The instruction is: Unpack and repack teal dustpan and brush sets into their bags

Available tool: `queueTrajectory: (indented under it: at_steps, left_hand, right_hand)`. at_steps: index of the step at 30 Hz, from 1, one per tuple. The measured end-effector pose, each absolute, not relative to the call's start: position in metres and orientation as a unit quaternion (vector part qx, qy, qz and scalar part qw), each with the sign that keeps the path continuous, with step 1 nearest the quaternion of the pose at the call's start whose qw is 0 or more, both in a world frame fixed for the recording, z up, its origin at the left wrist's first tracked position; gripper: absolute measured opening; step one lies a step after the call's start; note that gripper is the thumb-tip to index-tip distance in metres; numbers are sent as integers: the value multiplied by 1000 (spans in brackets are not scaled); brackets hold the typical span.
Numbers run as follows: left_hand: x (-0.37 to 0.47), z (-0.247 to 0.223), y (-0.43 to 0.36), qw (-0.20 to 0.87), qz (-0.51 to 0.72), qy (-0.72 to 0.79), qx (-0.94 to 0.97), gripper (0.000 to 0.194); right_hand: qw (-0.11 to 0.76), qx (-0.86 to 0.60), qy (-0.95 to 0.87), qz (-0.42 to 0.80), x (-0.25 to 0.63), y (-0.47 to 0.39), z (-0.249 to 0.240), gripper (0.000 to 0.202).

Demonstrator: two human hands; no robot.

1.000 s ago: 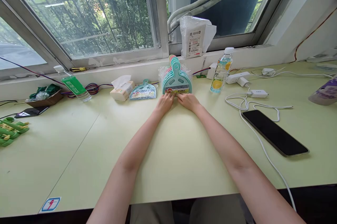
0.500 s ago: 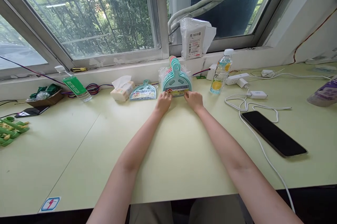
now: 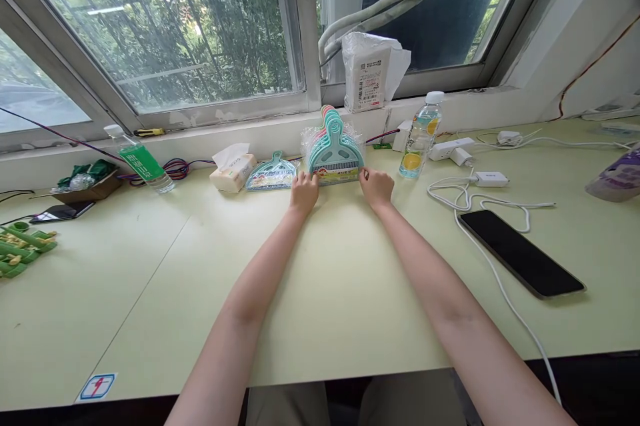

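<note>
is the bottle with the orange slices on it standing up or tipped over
Upright: the bottle rests on its base on the table, its white cap at the top.

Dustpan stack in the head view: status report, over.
Left hand at the left lower corner, right hand at the right. Dustpan stack upright, teal one foremost. Nothing blocking its front between the hands; single dustpan close beside left hand.

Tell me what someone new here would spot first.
Probably the upright stack of teal-fronted dustpans below the window, with the left hand and right hand at its lower corners. Next might be the big black phone on the table at right, then the green-labelled bottle far left.
</note>
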State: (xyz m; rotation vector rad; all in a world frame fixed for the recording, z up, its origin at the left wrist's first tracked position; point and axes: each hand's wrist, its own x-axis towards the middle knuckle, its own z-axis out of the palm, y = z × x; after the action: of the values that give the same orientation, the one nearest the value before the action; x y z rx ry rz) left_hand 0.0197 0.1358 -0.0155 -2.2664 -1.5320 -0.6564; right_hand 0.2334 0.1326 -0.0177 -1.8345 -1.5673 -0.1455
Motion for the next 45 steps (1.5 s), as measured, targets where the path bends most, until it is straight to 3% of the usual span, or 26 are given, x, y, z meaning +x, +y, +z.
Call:
queueTrajectory:
  at_steps: [8, 14, 22, 28, 37, 42, 45]
  left_hand:
    - [0, -5, 136, 141, -416, -622, -649, 40]
    - [-42, -20, 156, -13, -199, -736, -647, 51]
    - [-42, -23, 153, 5, -163, -730, -663, 55]
    - [-39, -21, 149, 21, -173, -726, -666, 52]
    - [-39, -23, 150, 61, -259, -696, -667, 46]
    - [-26, -15, 143, 122, -362, -553, -741, 38]
    - [-18, -16, 143, 77, -332, -494, -800, 54]
  right_hand:
    - [385, -626, -675, -66, 230, 128, -18, 36]
    - [339, -563, -746, -104, 225, 127, -19, 31]
    - [373, -533, -735, -191, 218, 126, -14, 48]
    - [376, -551, -736, -117, 219, 140, -25, 57]
    - [586, -529, -614, -19, 234, 158, -31, 52]
    - [548, -621, -554, 85, 241, 167, -40, 25]
    - [517, -642, -550, 132, 243, 168, -42, 23]
